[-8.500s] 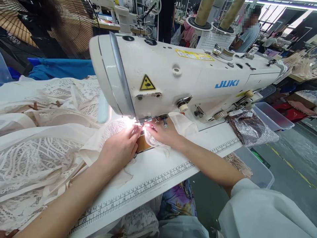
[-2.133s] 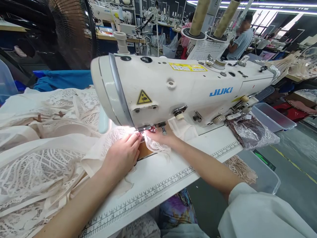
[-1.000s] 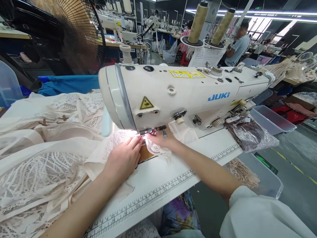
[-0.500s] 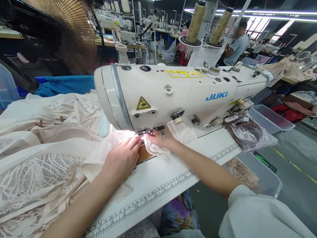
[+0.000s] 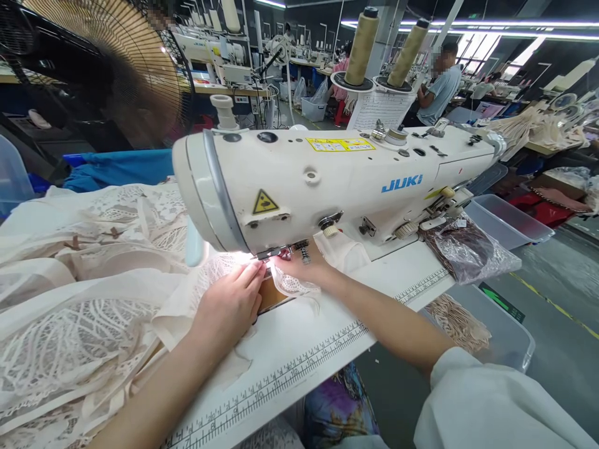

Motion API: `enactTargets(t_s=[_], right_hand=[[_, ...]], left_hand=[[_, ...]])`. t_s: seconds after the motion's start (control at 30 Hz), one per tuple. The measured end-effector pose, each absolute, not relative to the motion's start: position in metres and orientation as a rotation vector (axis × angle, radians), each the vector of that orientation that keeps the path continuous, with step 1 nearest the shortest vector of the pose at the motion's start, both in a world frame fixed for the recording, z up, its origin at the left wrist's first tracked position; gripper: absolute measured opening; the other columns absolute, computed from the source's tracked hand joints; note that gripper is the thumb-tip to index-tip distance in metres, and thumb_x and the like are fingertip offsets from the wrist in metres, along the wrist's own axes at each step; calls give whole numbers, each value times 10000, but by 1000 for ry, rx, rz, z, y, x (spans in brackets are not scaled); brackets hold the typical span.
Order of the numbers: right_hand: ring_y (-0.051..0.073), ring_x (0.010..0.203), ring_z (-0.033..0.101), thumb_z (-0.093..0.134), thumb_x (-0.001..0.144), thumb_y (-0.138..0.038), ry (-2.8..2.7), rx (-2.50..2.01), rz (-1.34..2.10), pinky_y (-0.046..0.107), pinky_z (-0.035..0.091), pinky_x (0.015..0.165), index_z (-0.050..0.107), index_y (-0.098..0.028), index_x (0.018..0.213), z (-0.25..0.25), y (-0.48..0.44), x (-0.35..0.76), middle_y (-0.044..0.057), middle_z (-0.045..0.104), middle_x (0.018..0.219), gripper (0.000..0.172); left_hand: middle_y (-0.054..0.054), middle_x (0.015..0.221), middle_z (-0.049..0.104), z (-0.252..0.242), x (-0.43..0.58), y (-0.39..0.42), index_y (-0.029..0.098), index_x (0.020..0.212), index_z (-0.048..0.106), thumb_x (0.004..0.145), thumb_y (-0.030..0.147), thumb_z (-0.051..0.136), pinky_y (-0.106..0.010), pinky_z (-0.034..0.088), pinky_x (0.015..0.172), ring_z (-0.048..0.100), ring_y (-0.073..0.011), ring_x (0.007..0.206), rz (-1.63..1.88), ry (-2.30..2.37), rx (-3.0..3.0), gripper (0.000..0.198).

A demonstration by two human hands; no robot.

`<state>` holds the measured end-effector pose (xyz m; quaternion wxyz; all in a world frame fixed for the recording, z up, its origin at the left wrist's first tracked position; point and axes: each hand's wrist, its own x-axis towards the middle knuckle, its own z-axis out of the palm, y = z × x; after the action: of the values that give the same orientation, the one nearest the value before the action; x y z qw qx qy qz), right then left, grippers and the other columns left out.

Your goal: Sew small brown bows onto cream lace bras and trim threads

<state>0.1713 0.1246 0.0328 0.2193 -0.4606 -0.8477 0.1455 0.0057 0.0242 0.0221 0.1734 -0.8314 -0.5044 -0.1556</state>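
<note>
A white sewing machine (image 5: 281, 181) stands across the table, its needle area brightly lit. Just left of the needle, my left hand (image 5: 231, 299) presses on cream lace fabric (image 5: 213, 274), fingers together and fingertips by the presser foot. Under the machine arm, my right hand (image 5: 302, 265) grips the same fabric beside the needle; its fingertips are partly hidden behind the foot. A scalloped lace edge (image 5: 290, 285) hangs below my right hand, and a plain cream piece (image 5: 344, 249) lies behind it.
Cream lace garments (image 5: 93, 312) are heaped on the left. A ruler strip (image 5: 281, 377) runs along the table's front edge. A fan (image 5: 126, 62) stands at the back left. A plastic-wrapped bundle (image 5: 468, 249) lies at the table's right end. Another person (image 5: 442, 87) is in the background.
The camera view has shifted slightly, so the machine appears a little lower and further left. Both hands keep nearly the same place on the fabric by the needle.
</note>
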Motion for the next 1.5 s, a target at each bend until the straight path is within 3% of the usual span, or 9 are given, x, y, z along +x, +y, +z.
enactTargets(t_s=[0.33,0.73,1.03,1.2,1.33,1.5], right_hand=[[197,800,649,617,846,-222,-2324,-1282,402,317,435,865,638,-229,679,37,122,172,1,736,734,168],[184,783,653,595,861,-228,-2360,-1291,457,308,443,840,624,-228,666,41,121,172,-7,735,730,198],[188,790,660,577,886,-248,-2363,-1310,441,314,440,874,647,-230,688,42,120,173,-2,729,726,211],[206,880,676,612,874,-246,-2369,-1246,460,327,439,920,695,-256,812,38,123,175,-9,764,806,104],[222,924,682,595,896,-261,-2383,-1260,445,352,433,939,681,-248,781,37,123,174,-1,772,848,144],[217,899,679,605,888,-277,-2364,-1240,455,353,437,931,670,-243,747,33,125,174,-2,760,828,159]], left_hand=[[-130,1224,723,26,6,25,146,1240,695,914,118,395,-380,583,944,670,-268,1139,-436,-1456,-2394,444],[-142,1188,734,25,6,25,88,1192,704,904,86,385,-360,586,921,681,-259,1092,-444,-1358,-2341,430],[-129,1213,723,22,4,25,118,1214,687,891,102,407,-368,591,883,677,-267,1104,-448,-1408,-2365,427],[-148,1176,727,23,5,25,78,1188,686,885,94,409,-361,576,886,681,-266,1074,-454,-1335,-2318,411],[-161,1159,730,24,6,25,44,1151,691,888,90,406,-358,575,860,687,-266,1048,-449,-1287,-2291,390],[-130,1208,718,21,5,25,114,1221,676,893,100,406,-369,578,869,672,-266,1100,-461,-1404,-2350,425]])
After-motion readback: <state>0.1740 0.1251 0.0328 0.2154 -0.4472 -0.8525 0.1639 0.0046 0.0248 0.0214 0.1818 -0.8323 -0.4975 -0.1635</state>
